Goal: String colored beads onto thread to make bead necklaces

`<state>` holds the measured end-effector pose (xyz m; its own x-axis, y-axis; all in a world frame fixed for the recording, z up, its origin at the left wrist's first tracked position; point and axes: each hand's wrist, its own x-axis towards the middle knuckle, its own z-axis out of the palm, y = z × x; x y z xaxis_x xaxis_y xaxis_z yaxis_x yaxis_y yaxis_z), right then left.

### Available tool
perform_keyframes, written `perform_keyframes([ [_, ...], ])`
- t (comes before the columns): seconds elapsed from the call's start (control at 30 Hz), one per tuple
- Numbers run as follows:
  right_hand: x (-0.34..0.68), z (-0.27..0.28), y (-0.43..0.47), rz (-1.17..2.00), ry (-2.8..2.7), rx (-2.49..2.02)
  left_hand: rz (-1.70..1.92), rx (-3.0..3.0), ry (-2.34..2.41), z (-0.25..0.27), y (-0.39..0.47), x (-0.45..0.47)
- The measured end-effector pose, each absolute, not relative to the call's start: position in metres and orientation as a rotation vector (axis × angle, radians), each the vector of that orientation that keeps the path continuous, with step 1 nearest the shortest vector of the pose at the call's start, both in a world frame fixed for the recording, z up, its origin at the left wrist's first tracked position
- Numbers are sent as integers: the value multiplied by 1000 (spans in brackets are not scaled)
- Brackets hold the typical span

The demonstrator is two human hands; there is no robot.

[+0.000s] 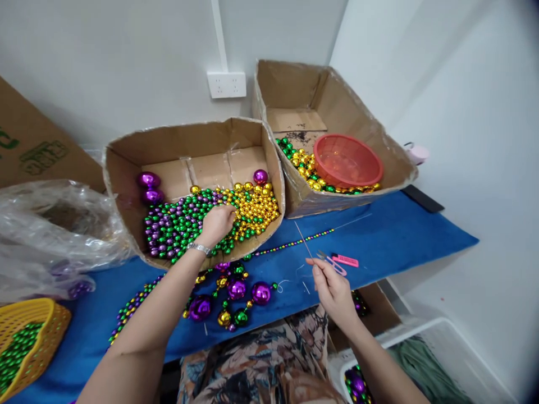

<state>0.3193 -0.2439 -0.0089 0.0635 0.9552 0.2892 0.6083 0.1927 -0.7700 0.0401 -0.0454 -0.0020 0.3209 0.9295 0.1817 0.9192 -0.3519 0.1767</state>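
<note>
Loose beads (177, 221) are filling the front of the near box (122, 182), green and purple left, gold right. Left hand (217, 225) is sitting over them, fingers bunched narrow; can't tell if it's gripping a bead. Right hand (330, 285) is pinching a thin needle (299, 230) by its lower end between thumb and fingers, probably keeping its far end free. Needle is pointing up and away, crossing the small-bead strand (282, 246) in view; can't tell if touching. Box is standing close, likely for easy reach.

Left forearm is slanting up from lower left, palm down; right is angling in from lower right, wrist low.

Scissors (337, 267) and pink cutter (345, 260) are lying just beside the right hand, likely kept handy. Big-bead garland (236, 289) is resting on the blue cloth (429, 233). Red bowl (373, 160) is sitting in the far box (357, 115).
</note>
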Motion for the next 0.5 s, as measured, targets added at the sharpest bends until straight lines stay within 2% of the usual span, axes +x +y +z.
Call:
perform_keyframes([
  [0.27, 312, -9, -243, 547, -1665, -1517, 208, 2616, 1552, -10, -53, 48],
  [0.5, 315, -10, -244, 523, -1677, -1508, 194, 2590, 1544, -18, -54, 59],
])
